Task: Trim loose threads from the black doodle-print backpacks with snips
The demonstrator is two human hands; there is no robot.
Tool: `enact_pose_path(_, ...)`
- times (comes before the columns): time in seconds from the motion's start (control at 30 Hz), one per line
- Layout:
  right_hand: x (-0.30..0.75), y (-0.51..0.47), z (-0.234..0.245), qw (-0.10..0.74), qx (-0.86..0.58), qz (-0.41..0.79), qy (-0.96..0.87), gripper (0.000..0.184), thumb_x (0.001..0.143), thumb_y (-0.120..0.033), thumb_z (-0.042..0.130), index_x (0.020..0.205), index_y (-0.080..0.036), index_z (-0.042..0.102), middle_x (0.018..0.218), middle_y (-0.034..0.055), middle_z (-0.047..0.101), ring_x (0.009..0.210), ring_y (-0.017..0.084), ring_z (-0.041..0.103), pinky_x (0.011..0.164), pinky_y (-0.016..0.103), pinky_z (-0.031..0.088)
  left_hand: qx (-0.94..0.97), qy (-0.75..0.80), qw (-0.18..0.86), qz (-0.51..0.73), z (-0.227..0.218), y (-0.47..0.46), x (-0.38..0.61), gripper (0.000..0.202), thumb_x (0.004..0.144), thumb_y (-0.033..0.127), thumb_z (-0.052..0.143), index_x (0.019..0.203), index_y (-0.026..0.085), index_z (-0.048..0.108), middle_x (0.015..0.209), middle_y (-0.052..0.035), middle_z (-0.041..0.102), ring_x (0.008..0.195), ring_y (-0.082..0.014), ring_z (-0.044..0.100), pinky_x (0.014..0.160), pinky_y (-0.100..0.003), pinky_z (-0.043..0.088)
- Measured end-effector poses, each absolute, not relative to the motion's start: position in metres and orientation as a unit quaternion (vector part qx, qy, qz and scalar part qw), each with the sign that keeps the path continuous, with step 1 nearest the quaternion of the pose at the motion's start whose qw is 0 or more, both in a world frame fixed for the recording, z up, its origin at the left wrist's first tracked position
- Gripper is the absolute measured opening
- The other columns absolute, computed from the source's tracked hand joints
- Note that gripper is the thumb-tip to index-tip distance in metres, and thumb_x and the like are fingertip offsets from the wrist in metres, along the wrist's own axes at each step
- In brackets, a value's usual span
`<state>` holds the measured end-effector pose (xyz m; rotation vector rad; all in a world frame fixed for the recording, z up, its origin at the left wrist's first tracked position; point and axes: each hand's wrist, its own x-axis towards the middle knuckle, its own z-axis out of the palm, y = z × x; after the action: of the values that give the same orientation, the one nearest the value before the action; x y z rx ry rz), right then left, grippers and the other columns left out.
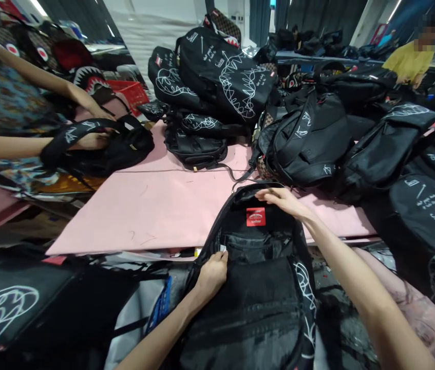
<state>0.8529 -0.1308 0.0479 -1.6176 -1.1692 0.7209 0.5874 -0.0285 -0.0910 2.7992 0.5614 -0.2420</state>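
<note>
A black backpack (256,303) lies unzipped in front of me, its upper end on the pink table and its lower part toward me. A red label (256,217) shows on the lining inside its top. My left hand (212,272) is closed at the bag's left opening edge, with a small white label (223,248) at its fingertips. Stretched fingers of my right hand (279,199) rest at the top inner rim, with nothing seen in them. White scribbled drawings run along the bag's right side.
Black backpacks (217,72) are piled at the back of the pink table (155,205), more (309,139) at right. Another backpack (48,308) lies at near left. At left, a co-worker's hands (96,139) handle a black bag. A red basket (128,95) stands behind.
</note>
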Motion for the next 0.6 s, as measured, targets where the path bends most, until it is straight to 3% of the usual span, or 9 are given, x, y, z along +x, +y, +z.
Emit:
enact_pose_path(0.13, 0.851, -0.213, 0.035, 0.654, -0.668, 0.221, -0.277, 0.040, 0.082, -0.047, 0.052, 0.105, -0.015, 0.061, 0.097, 0.0098, 0.067, 0.078, 0.018, 0.063, 0.066, 0.027, 0.046, 0.941, 0.210, 0.198, -0.176, -0.067, -0.011, 0.601, 0.037, 0.082, 0.013, 0.031, 0.100, 0.005, 0.062, 0.097, -0.0188, 0.065, 0.091, -0.0224, 0.061, 0.085, -0.034, 0.046)
enact_pose_path(0.23, 0.839, -0.271, -0.003, 0.618, -0.757, 0.151, -0.149, 0.043, 0.077, -0.052, 0.056, 0.093, -0.014, 0.065, 0.082, 0.0083, 0.068, 0.059, 0.014, 0.057, 0.054, 0.026, 0.043, 0.934, 0.164, 0.271, -0.169, -0.009, 0.019, 0.606, 0.034, 0.082, 0.031, 0.040, 0.101, 0.017, 0.064, 0.103, -0.0091, 0.067, 0.095, -0.0200, 0.061, 0.088, -0.029, 0.046)
enact_pose_path(0.33, 0.810, -0.305, -0.047, 0.565, -0.793, 0.179, -0.138, 0.039, 0.075, -0.050, 0.057, 0.085, -0.014, 0.068, 0.077, 0.0068, 0.067, 0.070, 0.019, 0.060, 0.066, 0.030, 0.046, 0.870, 0.227, 0.437, -0.023, 0.075, 0.039, 0.607, 0.044, 0.079, 0.044, 0.043, 0.107, 0.016, 0.061, 0.100, -0.0074, 0.068, 0.089, -0.0200, 0.063, 0.084, -0.033, 0.049)
enact_pose_path(0.43, 0.780, -0.311, -0.077, 0.578, -0.781, 0.160, -0.175, 0.029, 0.073, -0.043, 0.062, 0.086, -0.017, 0.067, 0.093, 0.0064, 0.065, 0.090, 0.022, 0.059, 0.084, 0.034, 0.044, 0.843, 0.266, 0.363, 0.295, 0.132, 0.022, 0.620, 0.039, 0.080, 0.043, 0.046, 0.108, 0.019, 0.059, 0.104, -0.0032, 0.064, 0.090, -0.0173, 0.060, 0.086, -0.035, 0.048)
enact_pose_path(0.5, 0.770, -0.306, -0.087, 0.579, -0.781, 0.141, -0.189, 0.023, 0.071, -0.038, 0.064, 0.083, -0.018, 0.067, 0.098, 0.0063, 0.062, 0.091, 0.021, 0.058, 0.086, 0.034, 0.043, 0.877, 0.176, 0.295, 0.336, 0.130, -0.011, 0.638, 0.031, 0.080, 0.037, 0.050, 0.104, 0.021, 0.061, 0.101, -0.0008, 0.064, 0.091, -0.0158, 0.059, 0.087, -0.034, 0.047)
enact_pose_path(0.6, 0.770, -0.300, -0.093, 0.575, -0.791, 0.106, -0.181, 0.020, 0.071, -0.034, 0.063, 0.084, -0.019, 0.066, 0.101, 0.0061, 0.059, 0.093, 0.020, 0.057, 0.085, 0.032, 0.043, 0.930, -0.043, 0.305, 0.203, 0.073, -0.072, 0.674, 0.019, 0.085, 0.027, 0.048, 0.090, 0.021, 0.065, 0.093, -0.0014, 0.067, 0.091, -0.0151, 0.058, 0.084, -0.030, 0.047)
